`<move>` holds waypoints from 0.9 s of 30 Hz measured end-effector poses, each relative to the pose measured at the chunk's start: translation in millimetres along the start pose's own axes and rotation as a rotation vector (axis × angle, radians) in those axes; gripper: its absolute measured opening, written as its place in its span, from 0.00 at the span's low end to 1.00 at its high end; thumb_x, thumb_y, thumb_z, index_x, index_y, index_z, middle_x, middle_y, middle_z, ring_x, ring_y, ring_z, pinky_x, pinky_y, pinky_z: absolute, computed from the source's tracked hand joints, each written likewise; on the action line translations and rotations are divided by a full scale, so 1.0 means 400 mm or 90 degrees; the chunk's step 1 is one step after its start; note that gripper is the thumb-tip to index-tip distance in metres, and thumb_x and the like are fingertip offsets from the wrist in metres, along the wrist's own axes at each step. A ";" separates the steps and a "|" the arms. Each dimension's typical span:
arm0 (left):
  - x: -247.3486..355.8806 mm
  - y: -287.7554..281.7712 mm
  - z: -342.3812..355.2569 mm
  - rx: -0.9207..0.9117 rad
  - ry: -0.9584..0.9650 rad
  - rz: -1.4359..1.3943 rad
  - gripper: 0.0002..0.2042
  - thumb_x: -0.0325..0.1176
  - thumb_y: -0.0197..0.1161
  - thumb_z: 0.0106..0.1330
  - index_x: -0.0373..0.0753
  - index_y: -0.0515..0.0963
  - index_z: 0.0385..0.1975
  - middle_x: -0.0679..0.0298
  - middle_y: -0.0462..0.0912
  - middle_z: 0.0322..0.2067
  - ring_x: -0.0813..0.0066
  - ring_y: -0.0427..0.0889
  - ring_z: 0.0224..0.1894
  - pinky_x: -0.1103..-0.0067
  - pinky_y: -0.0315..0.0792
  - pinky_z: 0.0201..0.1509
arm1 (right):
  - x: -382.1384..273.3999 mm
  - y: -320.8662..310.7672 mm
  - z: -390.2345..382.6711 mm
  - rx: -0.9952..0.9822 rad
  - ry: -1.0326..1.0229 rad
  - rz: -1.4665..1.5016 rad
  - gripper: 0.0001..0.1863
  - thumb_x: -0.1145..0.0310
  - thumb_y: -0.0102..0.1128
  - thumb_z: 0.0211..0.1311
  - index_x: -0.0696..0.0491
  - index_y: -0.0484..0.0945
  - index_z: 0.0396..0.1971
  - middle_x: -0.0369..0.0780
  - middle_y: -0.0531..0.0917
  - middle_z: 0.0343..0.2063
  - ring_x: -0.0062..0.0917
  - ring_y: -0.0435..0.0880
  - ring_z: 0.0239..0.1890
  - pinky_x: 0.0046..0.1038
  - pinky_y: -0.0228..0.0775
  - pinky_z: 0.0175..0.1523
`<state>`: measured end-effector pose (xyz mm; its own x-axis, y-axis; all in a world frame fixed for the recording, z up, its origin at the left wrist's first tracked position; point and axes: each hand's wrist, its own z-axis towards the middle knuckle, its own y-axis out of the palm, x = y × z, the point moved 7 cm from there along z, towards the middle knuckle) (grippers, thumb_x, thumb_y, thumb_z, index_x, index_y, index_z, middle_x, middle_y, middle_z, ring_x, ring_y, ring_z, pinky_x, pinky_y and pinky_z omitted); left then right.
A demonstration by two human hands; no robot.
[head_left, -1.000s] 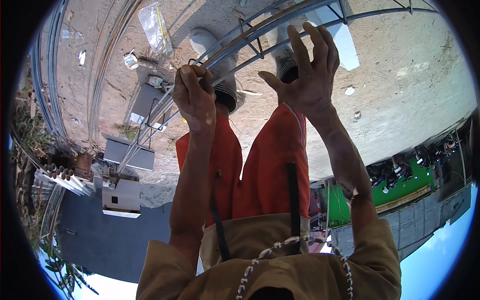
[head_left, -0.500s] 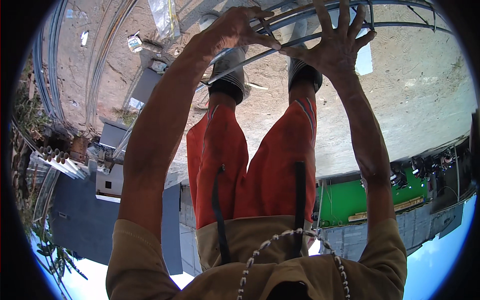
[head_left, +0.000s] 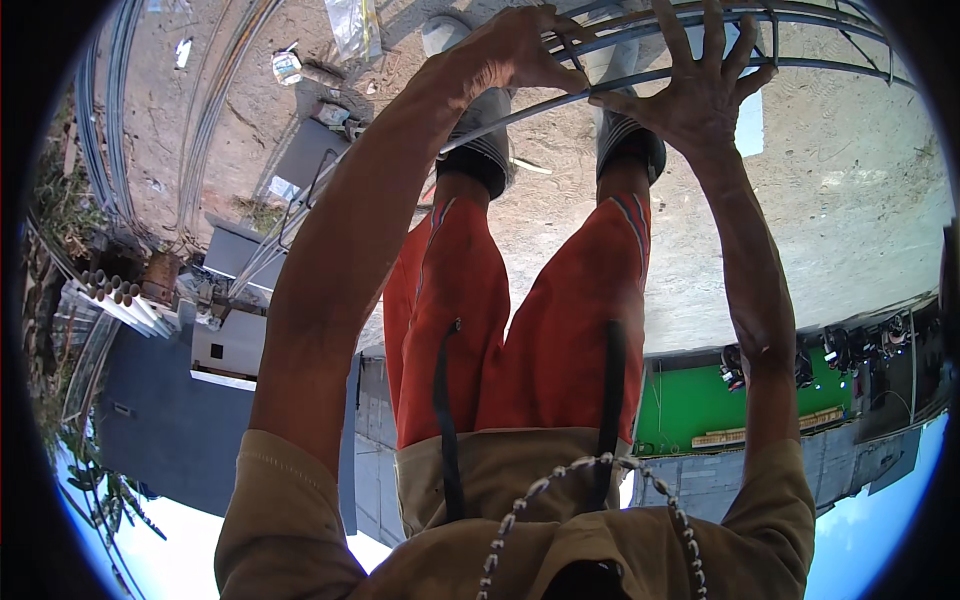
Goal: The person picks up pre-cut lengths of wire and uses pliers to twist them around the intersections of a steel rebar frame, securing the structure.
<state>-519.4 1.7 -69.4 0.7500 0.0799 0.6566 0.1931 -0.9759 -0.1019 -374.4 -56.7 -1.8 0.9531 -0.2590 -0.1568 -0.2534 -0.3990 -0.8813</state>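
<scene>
A long cage of steel reinforcing bars (head_left: pixel 835 66), with stirrups tied across it, runs over the top of the view in front of my boots. My left hand (head_left: pixel 525 48) is closed around its bars beside a stirrup, thumb at the lower bar and fingers at the upper ones. Against the same cage, farther right, my right hand (head_left: pixel 700 100) lies with its fingers spread wide across the bars. Its thumb points toward the left hand. More bars with a stirrup (head_left: pixel 300 205) show past my left forearm.
Loose long bars (head_left: pixel 205 130) lie on the sandy ground at the left, near a dark panel (head_left: pixel 308 160) and scraps of litter. A stack of pale pipes (head_left: pixel 125 300) stands farther left. Motorbikes (head_left: pixel 850 340) and a green surface (head_left: pixel 690 405) are at the right.
The view has shifted slightly, so the hands and cage appear farther right and lower. More of the bars and a stirrup now show beside my left forearm. Both hands stay at the cage.
</scene>
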 end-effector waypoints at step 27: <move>-0.015 -0.003 -0.021 0.101 0.074 -0.006 0.37 0.55 0.68 0.47 0.50 0.66 0.58 0.53 0.64 0.56 0.53 0.62 0.58 0.65 0.62 0.59 | -0.003 0.004 -0.008 0.088 -0.070 -0.012 0.60 0.21 0.54 0.26 0.35 0.52 0.65 0.48 0.39 0.67 0.57 0.28 0.66 0.69 0.14 0.58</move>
<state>-529.5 0.5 -67.1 0.6712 0.0555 0.7392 0.3033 -0.9305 -0.2056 -376.4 -59.8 -1.8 0.9718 -0.1521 -0.1801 -0.2167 -0.2762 -0.9363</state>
